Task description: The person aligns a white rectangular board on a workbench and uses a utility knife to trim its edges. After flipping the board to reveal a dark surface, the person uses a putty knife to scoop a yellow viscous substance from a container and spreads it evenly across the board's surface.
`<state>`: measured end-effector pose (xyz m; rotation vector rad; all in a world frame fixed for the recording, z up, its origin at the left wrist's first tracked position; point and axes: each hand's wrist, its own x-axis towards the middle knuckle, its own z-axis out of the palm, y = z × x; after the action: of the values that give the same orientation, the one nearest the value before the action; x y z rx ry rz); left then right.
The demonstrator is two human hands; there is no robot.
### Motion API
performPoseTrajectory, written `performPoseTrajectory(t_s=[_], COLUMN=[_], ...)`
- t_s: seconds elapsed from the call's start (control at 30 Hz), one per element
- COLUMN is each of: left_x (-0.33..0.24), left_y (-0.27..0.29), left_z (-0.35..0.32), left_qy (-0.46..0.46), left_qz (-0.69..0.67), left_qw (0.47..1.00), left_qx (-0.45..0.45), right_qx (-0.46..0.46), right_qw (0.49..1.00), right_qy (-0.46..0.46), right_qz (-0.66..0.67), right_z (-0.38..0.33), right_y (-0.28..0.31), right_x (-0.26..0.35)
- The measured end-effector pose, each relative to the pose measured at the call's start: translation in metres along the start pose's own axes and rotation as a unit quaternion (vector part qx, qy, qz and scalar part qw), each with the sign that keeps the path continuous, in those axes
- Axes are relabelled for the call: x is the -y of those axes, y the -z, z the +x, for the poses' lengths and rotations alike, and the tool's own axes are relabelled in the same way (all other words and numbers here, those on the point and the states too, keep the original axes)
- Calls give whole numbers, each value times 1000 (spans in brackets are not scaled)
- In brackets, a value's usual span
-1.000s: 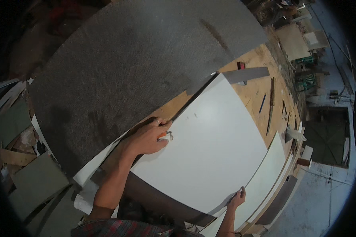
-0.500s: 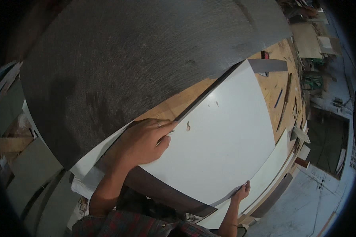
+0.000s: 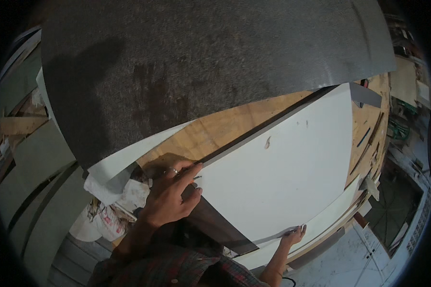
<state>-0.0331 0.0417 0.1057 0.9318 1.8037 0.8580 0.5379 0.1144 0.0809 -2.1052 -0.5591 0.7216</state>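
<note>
We lay our left hand (image 3: 175, 197), half-curled, at the smooth white rectangular panel (image 3: 285, 165), our right hand (image 3: 298, 234) curled by its edge, both holds unclear

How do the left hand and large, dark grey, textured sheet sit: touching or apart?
Apart: the head view shows tan wooden surface between the left hand and dark grey sheet.

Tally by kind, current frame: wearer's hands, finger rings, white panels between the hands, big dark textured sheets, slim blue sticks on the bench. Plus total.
Hands: 2 (left hand, right hand)
Finger ring: 1, on the left hand
White panel: 1
Big dark textured sheet: 1
Slim blue stick: 1
Total: 6
</note>
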Motion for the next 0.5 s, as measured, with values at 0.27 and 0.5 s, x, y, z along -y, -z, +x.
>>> performPoseTrajectory(t_s=[0.27,0.5], left_x=[4,9], left_y=[3,3], left_z=[-2,6], left_qy=[-8,-17], left_qz=[19,20], left_qw=[1000,999], left_qx=[-11,-22], right_qx=[35,16], right_qw=[995,994], right_qy=[91,97], right_qz=[-36,-56], right_z=[18,11], right_y=[18,16], right_x=[-26,-28])
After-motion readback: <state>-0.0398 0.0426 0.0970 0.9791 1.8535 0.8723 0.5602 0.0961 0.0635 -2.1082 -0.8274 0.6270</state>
